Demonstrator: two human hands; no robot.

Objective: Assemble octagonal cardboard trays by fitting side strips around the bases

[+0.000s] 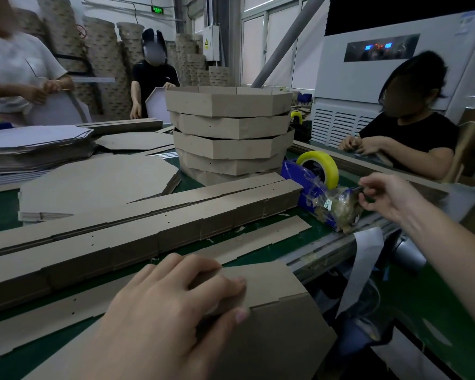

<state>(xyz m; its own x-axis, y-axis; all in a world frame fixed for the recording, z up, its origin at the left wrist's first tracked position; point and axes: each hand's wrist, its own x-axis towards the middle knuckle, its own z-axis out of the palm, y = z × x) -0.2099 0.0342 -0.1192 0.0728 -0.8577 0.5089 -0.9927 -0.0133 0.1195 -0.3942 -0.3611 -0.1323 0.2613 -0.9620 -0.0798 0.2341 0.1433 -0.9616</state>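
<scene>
- The left hand [170, 311] lies over a side strip [266, 283] at the near edge of the bench [0, 196]. Its grip is closed on the strip, fingers bent over the fold and thumb on the near face, holding it against a brown base [285, 344].
- The right hand [384, 196] reaches to the blue tape dispenser [310, 193]. Its grip pinches the loose tape end [360, 189] just beside the cutter.
- The step in hand looks like taping the strip to the base. To do it well, I would keep the left hand pressing so the joint does not spring open. The tape should come out in a straight line and tear cleanly on the cutter.
- The dispenser's front is clogged with a wad of old tape [337, 208], which may snag the fresh piece.
- Two long piles of side strips [148, 229] lie between the work and the dispenser, and one loose strip [258, 237] lies just before them. The right arm must carry the tape back without brushing these.
- Behind them stand a stack of finished trays [231, 133] and a low pile of flat bases [93, 185].
- A person in a black shirt [412, 138] works across the bench, well apart from the dispenser.
</scene>
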